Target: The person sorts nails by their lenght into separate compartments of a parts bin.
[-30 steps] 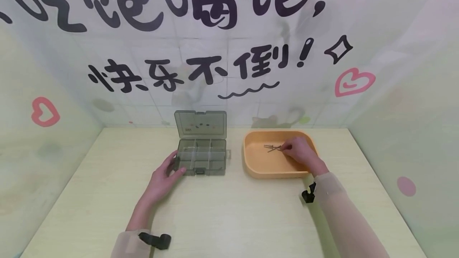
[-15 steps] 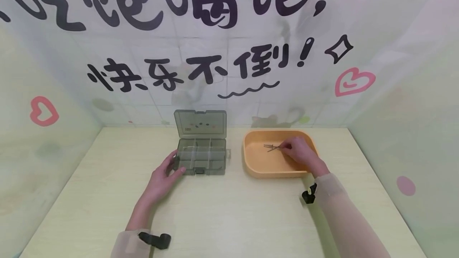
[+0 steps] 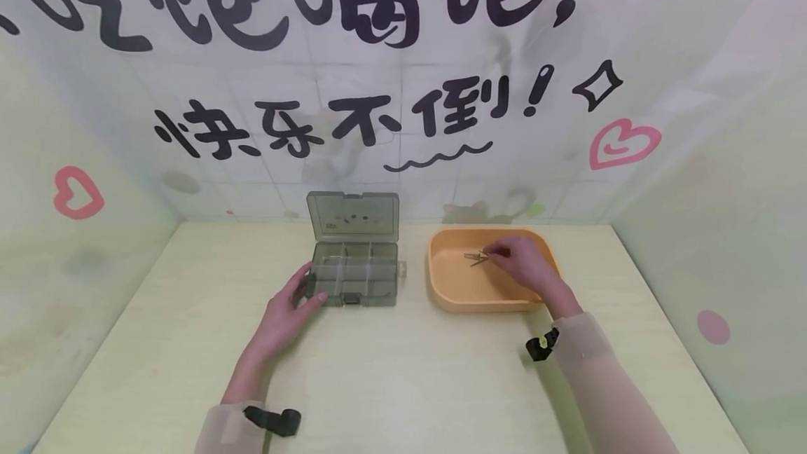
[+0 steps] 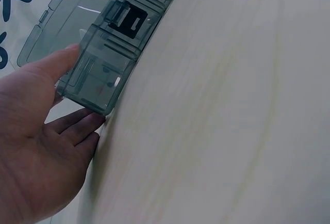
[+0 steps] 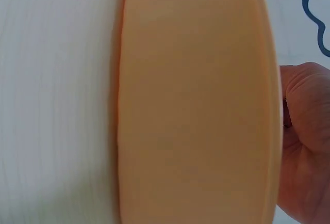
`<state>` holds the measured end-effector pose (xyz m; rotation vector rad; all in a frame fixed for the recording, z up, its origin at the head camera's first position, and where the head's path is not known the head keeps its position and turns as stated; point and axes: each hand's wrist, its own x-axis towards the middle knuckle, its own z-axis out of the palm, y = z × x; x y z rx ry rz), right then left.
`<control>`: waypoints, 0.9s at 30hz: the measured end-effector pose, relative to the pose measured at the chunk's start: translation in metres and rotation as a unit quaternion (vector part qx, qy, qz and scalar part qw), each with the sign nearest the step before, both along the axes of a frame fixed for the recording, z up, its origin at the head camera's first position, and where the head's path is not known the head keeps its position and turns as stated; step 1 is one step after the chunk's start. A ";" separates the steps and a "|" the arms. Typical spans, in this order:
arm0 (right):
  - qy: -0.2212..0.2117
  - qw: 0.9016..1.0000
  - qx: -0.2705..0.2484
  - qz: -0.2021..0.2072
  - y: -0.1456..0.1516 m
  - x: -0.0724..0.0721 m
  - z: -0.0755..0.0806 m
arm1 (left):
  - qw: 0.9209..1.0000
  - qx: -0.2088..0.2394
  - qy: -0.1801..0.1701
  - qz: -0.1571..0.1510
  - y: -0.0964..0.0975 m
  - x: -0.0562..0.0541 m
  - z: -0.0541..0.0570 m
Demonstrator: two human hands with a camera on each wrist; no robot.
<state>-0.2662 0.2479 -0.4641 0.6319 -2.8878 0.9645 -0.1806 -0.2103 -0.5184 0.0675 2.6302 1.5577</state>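
A grey translucent compartment box stands with its lid raised toward the wall. My left hand grips its left end, the thumb over the front edge; in the left wrist view the other fingers lie by the box's end. To the right, my right hand reaches into the orange tray. Its thumb and fingertips pinch at the right ends of several thin, nail-like metal pieces. In the right wrist view the tray's wall hides those fingertips.
Small dark bits show in some of the box's compartments. A printed wall rises behind the pale wooden tabletop, with further walls at both sides. Each wrist carries a black camera mount.
My right hand has shifted slightly up and left, its fingertips now farther over the thin metal pieces. The left hand and the box have stayed in place.
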 end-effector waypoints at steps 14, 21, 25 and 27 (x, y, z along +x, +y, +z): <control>-0.010 0.999 -0.038 0.000 -0.030 0.010 0.022 | 1.000 0.006 -0.001 0.001 0.000 0.000 0.000; -0.014 0.997 -0.076 0.025 -0.048 0.010 0.023 | 1.000 0.004 0.002 -0.001 0.000 0.000 0.001; -0.012 0.996 -0.083 0.036 -0.060 0.010 0.023 | 1.000 0.001 0.003 -0.001 0.001 0.000 0.002; -0.001 0.996 -0.082 0.045 -0.066 0.010 0.022 | 1.000 0.001 0.001 0.000 0.001 0.000 0.002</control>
